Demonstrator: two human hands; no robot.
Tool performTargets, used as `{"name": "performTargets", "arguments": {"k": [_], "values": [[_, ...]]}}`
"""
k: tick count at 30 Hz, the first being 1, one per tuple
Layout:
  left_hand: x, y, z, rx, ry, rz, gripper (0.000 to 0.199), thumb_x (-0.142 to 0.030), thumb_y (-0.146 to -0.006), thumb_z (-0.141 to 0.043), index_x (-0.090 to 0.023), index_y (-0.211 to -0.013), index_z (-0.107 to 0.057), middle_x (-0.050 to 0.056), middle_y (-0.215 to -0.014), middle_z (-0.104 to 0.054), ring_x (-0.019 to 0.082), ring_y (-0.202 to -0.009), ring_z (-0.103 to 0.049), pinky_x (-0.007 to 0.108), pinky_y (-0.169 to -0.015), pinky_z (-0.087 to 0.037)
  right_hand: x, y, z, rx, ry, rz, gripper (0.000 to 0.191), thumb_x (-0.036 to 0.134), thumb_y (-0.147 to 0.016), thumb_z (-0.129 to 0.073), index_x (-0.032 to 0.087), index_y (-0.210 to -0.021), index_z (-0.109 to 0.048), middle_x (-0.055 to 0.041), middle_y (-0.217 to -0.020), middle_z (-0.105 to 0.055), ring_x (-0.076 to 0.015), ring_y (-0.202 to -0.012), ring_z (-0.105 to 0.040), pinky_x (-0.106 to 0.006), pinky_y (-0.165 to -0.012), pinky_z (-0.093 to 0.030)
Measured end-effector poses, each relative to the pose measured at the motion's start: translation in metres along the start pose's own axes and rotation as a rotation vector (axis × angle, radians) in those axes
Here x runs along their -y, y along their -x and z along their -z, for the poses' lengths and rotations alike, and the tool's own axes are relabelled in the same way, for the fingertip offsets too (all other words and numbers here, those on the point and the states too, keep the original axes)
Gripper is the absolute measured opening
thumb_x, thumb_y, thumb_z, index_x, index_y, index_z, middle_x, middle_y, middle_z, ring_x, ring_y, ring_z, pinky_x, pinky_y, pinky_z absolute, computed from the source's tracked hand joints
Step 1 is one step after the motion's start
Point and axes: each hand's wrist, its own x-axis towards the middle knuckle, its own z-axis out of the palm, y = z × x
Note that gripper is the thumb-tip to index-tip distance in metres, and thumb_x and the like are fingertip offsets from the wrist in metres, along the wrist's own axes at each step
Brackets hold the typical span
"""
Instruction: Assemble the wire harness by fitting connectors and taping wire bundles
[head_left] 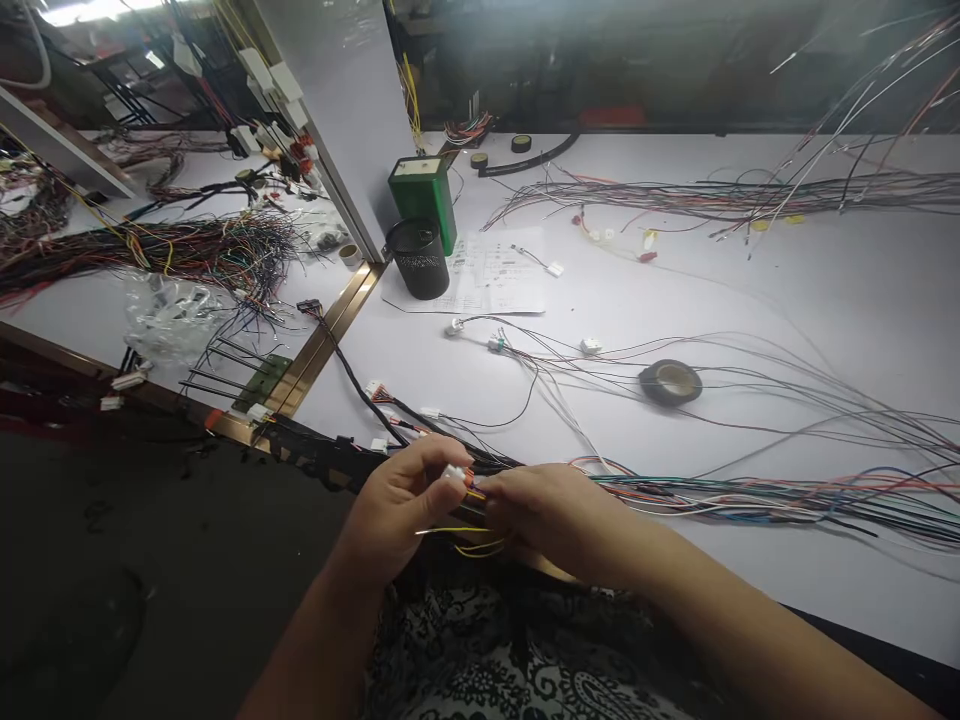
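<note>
- Pinching: left hand has thumb and fingers curled in and closed on a small white connector, at the near edge of the worktop.
- Right hand meets it from the other side, fingertips drawn together on the orange/yellow wires at the connector's end; exact grip is partly hidden by the fingers.
- Both hands are together, almost touching, directly over the black-taped harness trunk that runs along the worktop edge.
- Loose yellow wires hang just below the hands, over a patterned garment.
- Multicolour wire bundle fans out to the right from the hands, lying flat on the worktop.
- Black tape roll sits beyond the right hand, well apart, among thin loose wires.
- Further back: black mesh cup beside a green box, both touching a printed sheet.
- Small white plugs on short leads lie between the sheet and the tape roll.
- Left of a brass-coloured divider strip: second heap of tangled wires and a clear plastic bag.
</note>
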Motion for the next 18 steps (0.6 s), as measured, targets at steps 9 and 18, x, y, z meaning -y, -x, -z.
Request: {"name": "performTargets", "arguments": {"k": [9, 18], "values": [[0.009, -0.017, -0.025, 0.194, 0.46, 0.129, 0.021, -0.042, -0.086, -0.058, -0.021, -0.09, -0.059, 0.001, -0.07, -0.057, 0.016, -0.075, -0.06, 0.037, -0.084, -0.047, -0.066, 0.027, 0.054, -0.183, 0.447, -0.542, 0.023, 0.038, -0.076, -0.06, 0.022, -0.059, -0.062, -0.0024, -0.057, -0.06, -0.015, -0.046, -0.049, -0.026, -0.042, -0.026], [0.005, -0.059, -0.06, 0.238, -0.105, 0.33, 0.03, -0.038, -0.077, -0.068, -0.018, -0.099, -0.067, 0.002, -0.066, -0.061, 0.008, -0.047, -0.046, 0.021, -0.046, -0.032, -0.073, 0.058, 0.064, -0.05, -0.217, -0.452, 0.027, 0.044, -0.085, -0.052, 0.02, -0.076, -0.058, 0.0018, -0.061, -0.052, -0.011, -0.052, -0.042, -0.023, -0.046, -0.034]]}}
